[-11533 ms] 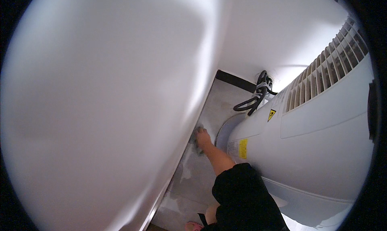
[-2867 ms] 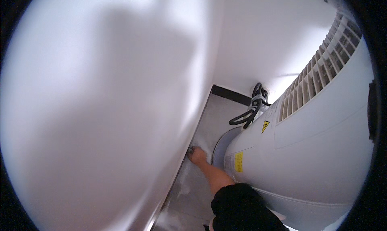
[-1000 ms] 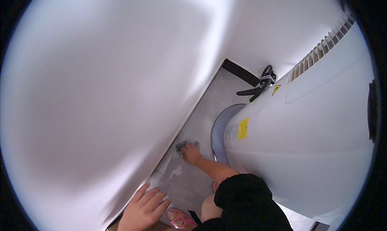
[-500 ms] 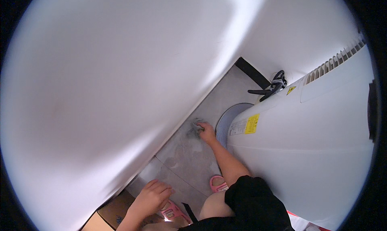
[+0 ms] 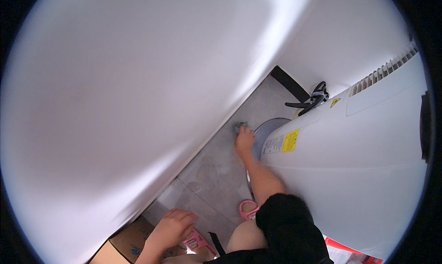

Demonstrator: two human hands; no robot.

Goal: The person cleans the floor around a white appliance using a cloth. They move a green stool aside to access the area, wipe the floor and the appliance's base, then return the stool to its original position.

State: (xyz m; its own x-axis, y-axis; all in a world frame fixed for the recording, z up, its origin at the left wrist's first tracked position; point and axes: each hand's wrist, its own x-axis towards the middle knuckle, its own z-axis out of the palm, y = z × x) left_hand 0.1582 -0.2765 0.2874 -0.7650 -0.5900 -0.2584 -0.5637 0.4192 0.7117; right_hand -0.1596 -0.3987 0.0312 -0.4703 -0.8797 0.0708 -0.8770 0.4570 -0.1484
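Observation:
My right hand [image 5: 245, 140] reaches down to the grey tiled floor [image 5: 207, 179]. Its fingers are closed on a dark grey-green cloth [image 5: 240, 125], pressed against the tiles between the wall and the round base of a white appliance. Most of the cloth is hidden by the hand. Near my legs, my left hand [image 5: 172, 227] hangs loosely over a pink slipper [image 5: 195, 241], fingers slightly bent, with nothing visible in it.
A white wall [image 5: 138, 103] runs diagonally on the left. The tall white appliance [image 5: 345, 172] stands on its grey round base [image 5: 269, 129] at right. Beyond lie a coiled black cord [image 5: 317, 96] and a black strip [image 5: 290, 83]. A cardboard box [image 5: 131, 238] sits at lower left.
My right hand has slid the cloth farther away and slightly right along the floor. The left hand has hardly moved.

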